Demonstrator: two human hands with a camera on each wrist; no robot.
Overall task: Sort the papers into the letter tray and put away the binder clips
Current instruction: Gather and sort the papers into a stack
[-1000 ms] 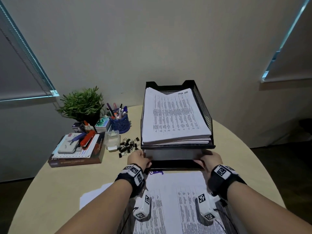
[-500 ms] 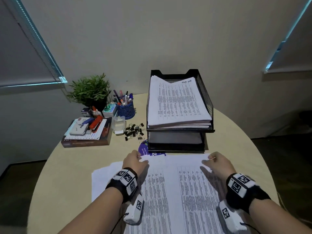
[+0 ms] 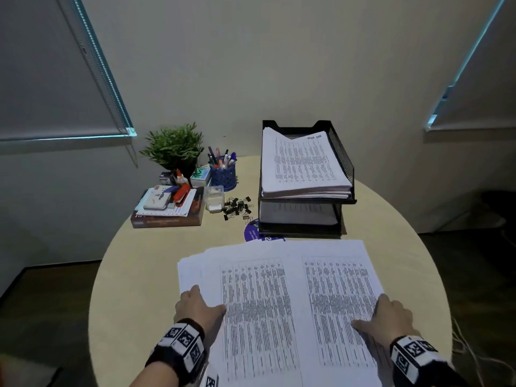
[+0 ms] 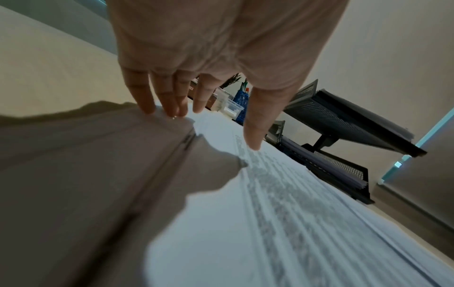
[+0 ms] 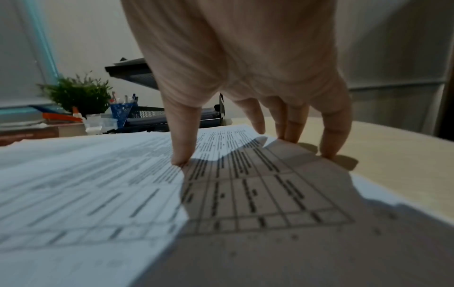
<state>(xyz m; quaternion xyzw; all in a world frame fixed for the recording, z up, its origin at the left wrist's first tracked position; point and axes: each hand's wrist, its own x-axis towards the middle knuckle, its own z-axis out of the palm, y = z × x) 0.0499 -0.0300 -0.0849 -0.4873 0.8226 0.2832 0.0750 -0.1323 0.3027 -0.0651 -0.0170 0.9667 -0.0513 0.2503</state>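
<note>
A spread of printed papers [image 3: 279, 303] lies on the round table in front of me. My left hand [image 3: 199, 304] rests at its left edge, with straight fingers [image 4: 167, 101] touching the sheet edges and the thumb [image 4: 258, 120] on top. At the right edge my right hand [image 3: 386, 317] has its thumb [image 5: 183, 139] pressing on the top sheet and its fingertips [image 5: 292, 124] at the paper's edge. Neither hand grips anything. Behind the papers stands the black mesh letter tray [image 3: 339, 152]; both tiers hold paper. Loose black binder clips [image 3: 237, 208] lie left of it.
A small clear plastic box [image 3: 214, 198] stands beside the clips. Further left are a blue pen cup [image 3: 223, 175], a potted plant [image 3: 173, 146] and a book [image 3: 167, 219] stacked with a stapler and notepads. A purple disc [image 3: 251, 233] peeks from under the tray.
Both hands have drawn back from the tray's lower tier toward me and now sit at the side edges of the spread papers. The head view has pulled back.
</note>
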